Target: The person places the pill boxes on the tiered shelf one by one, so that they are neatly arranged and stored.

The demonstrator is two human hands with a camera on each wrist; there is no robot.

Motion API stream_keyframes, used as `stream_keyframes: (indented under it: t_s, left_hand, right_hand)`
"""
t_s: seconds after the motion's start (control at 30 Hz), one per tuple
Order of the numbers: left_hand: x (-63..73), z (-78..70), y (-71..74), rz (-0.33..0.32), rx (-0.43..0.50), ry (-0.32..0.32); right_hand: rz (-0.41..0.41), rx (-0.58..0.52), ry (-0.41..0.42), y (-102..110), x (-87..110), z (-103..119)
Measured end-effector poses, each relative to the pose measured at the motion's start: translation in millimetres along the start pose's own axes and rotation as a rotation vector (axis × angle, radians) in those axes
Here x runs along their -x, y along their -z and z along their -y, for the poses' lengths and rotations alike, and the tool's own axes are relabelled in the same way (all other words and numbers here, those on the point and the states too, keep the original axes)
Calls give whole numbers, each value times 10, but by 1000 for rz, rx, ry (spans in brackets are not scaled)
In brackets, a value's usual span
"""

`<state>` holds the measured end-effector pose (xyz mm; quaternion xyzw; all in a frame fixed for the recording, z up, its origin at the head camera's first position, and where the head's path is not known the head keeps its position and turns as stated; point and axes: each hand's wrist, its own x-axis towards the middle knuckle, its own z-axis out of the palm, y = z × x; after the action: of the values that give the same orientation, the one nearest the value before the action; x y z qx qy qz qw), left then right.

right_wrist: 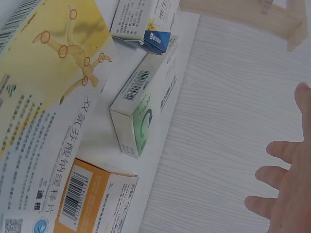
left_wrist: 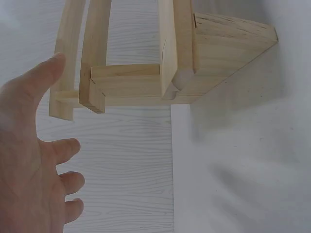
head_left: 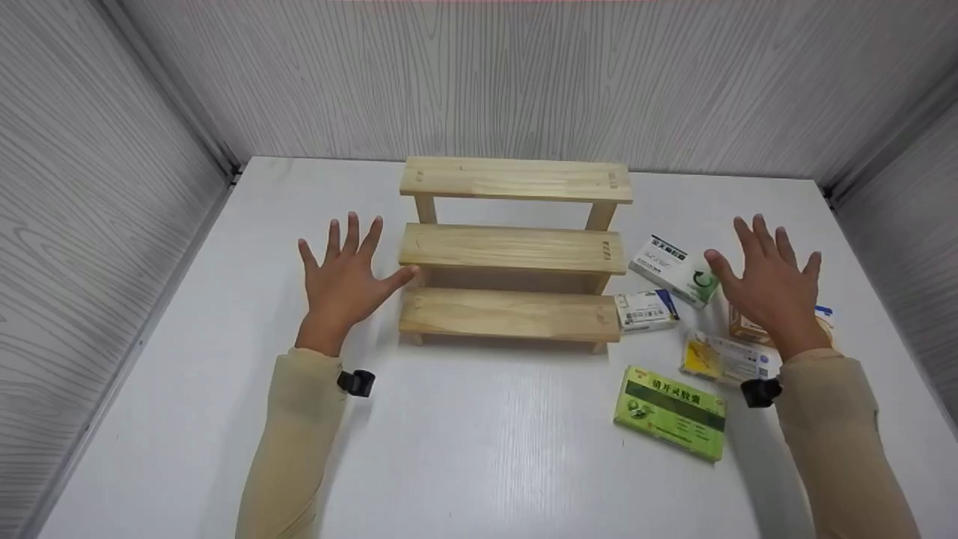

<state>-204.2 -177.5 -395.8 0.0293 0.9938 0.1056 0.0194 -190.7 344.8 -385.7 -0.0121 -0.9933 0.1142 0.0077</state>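
Five boxes [head_left: 670, 413] lie on the worktop [head_left: 479, 449] under and left of the right hand's [head_left: 775, 290] fingers. Just right of the left hand's [head_left: 343, 290] fingers, the wooden stand [head_left: 509, 314] carries no box. All fingers spread, gripping nothing; work looks unstarted, everything left.

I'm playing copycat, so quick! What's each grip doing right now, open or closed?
Left grip: open, holding nothing.
Right grip: open, holding nothing.
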Motion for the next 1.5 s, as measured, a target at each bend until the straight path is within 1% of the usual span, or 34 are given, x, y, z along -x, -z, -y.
stream_keyframes:
  t_s: [0.13,0.27,0.37,0.47,0.63,0.77,0.9,1.0,1.1,1.23,1.37,1.5]
  left_hand:
    - [15,-8,28,-13,10,-12]
    - [15,-10,34,-23,42,-27]
    - [16,-4,17,-33,97,-42]
    - [22,7,-10,-45,174,-56]
    - [49,41,-69,-41,299,-61]
    - [80,65,-121,1,426,-59]
    - [114,97,-186,71,591,-32]
    - [147,132,-240,114,704,-13]
    - [181,160,-295,144,801,-15]
    - [221,158,-359,189,898,-14]
    - [269,121,-415,225,970,-3]
    - [312,52,-471,261,1004,7]
  right_hand:
    - [-10,-3,10,63,53,4]
    - [-36,-19,26,118,108,9]
    - [-61,-53,46,148,155,11]
    - [-86,-83,69,161,211,8]
    - [-126,-116,107,116,308,-17]
    - [-148,-160,131,39,406,-60]
    - [-126,-188,140,-51,525,-127]
    - [-101,-209,130,-107,620,-179]
    - [-98,-237,103,-153,726,-220]
    - [-95,-283,57,-203,873,-272]
    - [-42,-345,34,-259,1002,-317]
    - [12,-377,33,-343,1128,-343]
